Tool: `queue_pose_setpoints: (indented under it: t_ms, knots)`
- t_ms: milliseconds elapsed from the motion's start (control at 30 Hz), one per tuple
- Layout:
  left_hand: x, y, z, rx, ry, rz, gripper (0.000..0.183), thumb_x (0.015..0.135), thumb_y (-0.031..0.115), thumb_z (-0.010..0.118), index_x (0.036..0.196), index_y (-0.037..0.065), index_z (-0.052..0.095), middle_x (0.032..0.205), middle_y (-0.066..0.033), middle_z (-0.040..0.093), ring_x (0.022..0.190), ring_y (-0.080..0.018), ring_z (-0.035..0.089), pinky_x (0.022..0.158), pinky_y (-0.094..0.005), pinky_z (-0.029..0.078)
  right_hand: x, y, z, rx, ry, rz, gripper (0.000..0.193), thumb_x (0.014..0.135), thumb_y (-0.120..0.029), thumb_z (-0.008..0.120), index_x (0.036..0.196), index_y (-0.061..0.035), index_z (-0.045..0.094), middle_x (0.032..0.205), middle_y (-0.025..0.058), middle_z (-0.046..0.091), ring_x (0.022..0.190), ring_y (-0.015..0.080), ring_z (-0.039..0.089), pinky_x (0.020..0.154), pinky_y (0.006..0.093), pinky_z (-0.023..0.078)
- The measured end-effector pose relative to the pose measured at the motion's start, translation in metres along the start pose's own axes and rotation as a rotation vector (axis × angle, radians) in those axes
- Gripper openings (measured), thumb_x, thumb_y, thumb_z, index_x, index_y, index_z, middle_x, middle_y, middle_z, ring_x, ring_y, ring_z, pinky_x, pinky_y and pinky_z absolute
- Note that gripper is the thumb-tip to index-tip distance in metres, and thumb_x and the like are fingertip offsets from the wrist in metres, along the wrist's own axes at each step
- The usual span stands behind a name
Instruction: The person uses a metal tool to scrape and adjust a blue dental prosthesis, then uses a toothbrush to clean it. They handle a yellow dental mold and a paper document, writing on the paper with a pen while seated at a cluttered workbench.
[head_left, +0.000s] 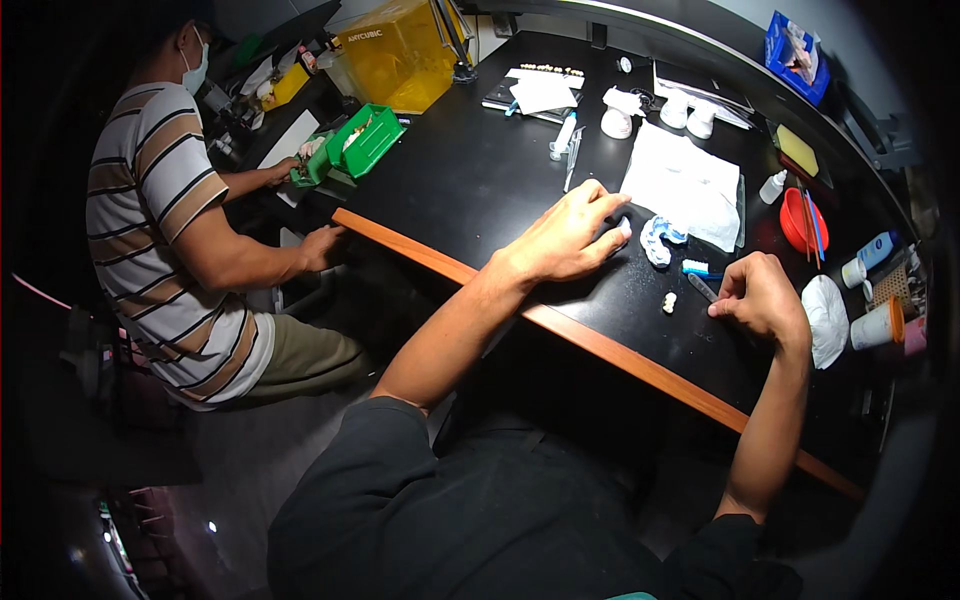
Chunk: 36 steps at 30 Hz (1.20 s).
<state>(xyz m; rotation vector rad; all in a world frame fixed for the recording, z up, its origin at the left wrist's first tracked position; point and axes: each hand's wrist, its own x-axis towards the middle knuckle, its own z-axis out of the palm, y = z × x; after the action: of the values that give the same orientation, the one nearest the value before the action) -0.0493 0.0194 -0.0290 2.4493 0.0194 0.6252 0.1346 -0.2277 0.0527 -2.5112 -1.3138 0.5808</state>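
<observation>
The black worktop (440,180) has an orange-brown wooden front edge (600,350) and carries a white cloth (690,180). A co-worker (165,200) sits at the left, near a green bin (366,140). The hands are apart. The left hand (575,235) is palm-down, left of the blue-and-white horseshoe-shaped piece (658,242); whether it grips anything is not discernible. The right hand (768,300), wrist bent, pinches a thin grey tool (702,287) near a small white piece (669,302).

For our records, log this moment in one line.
left hand: beside blue-white horseshoe piece | right hand: pinching grey tool | brush: on table
</observation>
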Motion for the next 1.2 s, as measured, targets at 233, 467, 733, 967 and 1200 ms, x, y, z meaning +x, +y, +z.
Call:
queue_pose_setpoints:
  t_ms: [233, 467, 733, 967, 1200]
  knots:
    - [0.000, 0.005, 0.000, 0.004, -0.003, 0.003, 0.046, 0.103, 0.029, 0.064, 0.140, 0.002, 0.058, 0.115, -0.0188, 0.056, 0.103, -0.0317, 0.060, 0.092, -0.0412, 0.051, 0.001, 0.009, 0.005, 0.043, 0.009, -0.005, 0.023, 0.067, -0.007, 0.093, 0.075, 0.0034, 0.074, 0.067, 0.0153, 0.069, 0.062, 0.0197, 0.066, 0.063, 0.0355, 0.051]
    - [-0.002, 0.005, 0.000, 0.008, 0.002, -0.010, 0.048, 0.103, 0.031, 0.064, 0.140, 0.002, 0.057, 0.114, -0.0184, 0.056, 0.103, -0.0315, 0.060, 0.092, -0.0408, 0.051, 0.001, 0.011, 0.008, 0.032, 0.022, -0.018, 0.023, 0.066, -0.007, 0.093, 0.075, 0.0031, 0.074, 0.066, 0.0149, 0.069, 0.061, 0.0196, 0.065, 0.062, 0.0352, 0.050]
    - [-0.001, 0.006, 0.000, 0.015, -0.024, -0.030, 0.046, 0.103, 0.031, 0.064, 0.139, 0.002, 0.059, 0.115, -0.0188, 0.056, 0.106, -0.0313, 0.061, 0.093, -0.0408, 0.052, -0.002, 0.005, 0.005, 0.015, 0.027, -0.040, 0.022, 0.067, -0.006, 0.092, 0.074, 0.0036, 0.074, 0.067, 0.0158, 0.070, 0.062, 0.0194, 0.066, 0.063, 0.0347, 0.051]
    - [-0.001, 0.004, 0.001, 0.017, -0.009, -0.011, 0.045, 0.103, 0.029, 0.063, 0.138, 0.001, 0.059, 0.112, -0.0187, 0.056, 0.103, -0.0307, 0.062, 0.093, -0.0411, 0.052, -0.003, 0.000, 0.003, 0.019, 0.011, 0.006, 0.022, 0.067, -0.006, 0.093, 0.075, 0.0033, 0.074, 0.069, 0.0170, 0.070, 0.064, 0.0212, 0.068, 0.065, 0.0363, 0.052]
    - [0.000, 0.000, 0.003, 0.020, 0.012, 0.020, 0.043, 0.102, 0.026, 0.065, 0.137, 0.001, 0.060, 0.110, -0.0176, 0.057, 0.100, -0.0296, 0.063, 0.090, -0.0403, 0.053, -0.002, -0.002, 0.002, -0.001, 0.004, 0.004, 0.022, 0.069, -0.008, 0.093, 0.077, 0.0032, 0.075, 0.072, 0.0180, 0.072, 0.067, 0.0235, 0.070, 0.066, 0.0373, 0.053]
